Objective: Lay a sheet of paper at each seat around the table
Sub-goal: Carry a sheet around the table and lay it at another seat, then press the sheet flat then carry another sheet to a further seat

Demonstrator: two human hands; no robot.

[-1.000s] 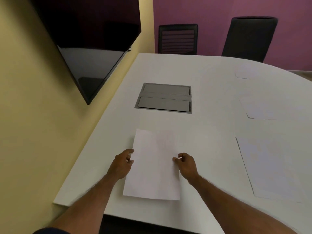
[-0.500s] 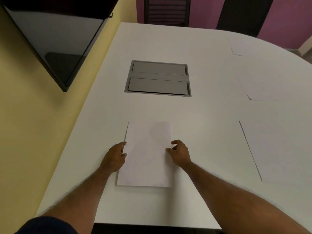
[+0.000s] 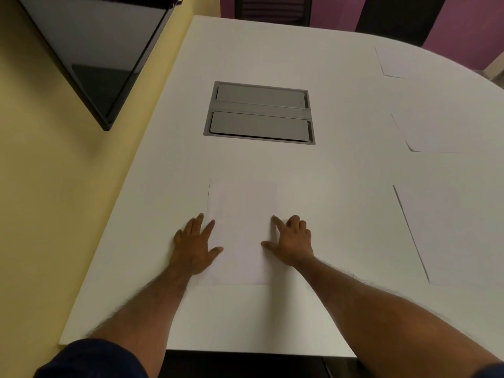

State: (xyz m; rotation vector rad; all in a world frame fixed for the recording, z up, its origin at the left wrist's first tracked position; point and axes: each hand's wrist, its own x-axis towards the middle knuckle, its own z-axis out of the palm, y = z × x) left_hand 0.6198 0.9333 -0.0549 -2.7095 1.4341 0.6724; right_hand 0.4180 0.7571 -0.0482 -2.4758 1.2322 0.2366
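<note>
A white sheet of paper (image 3: pixel 241 230) lies flat on the white table (image 3: pixel 341 170) straight in front of me, near the front edge. My left hand (image 3: pixel 195 246) rests flat on the sheet's left edge with fingers spread. My right hand (image 3: pixel 290 242) presses on its right edge, thumb and forefinger on the paper, other fingers curled. Neither hand grips the sheet. Three more white sheets lie along the table's right side: a near sheet (image 3: pixel 458 236), a middle sheet (image 3: pixel 447 132) and a far sheet (image 3: pixel 398 60).
A grey two-lid cable hatch (image 3: pixel 259 113) is set into the table beyond the sheet. A dark wall screen (image 3: pixel 92 50) hangs on the yellow wall at left. Two black chairs (image 3: pixel 272 8) stand at the far end, against a purple wall.
The sheet was held up by its edges, then laid flat. My hands let go and now press open on it. The view has tilted down toward the table.
</note>
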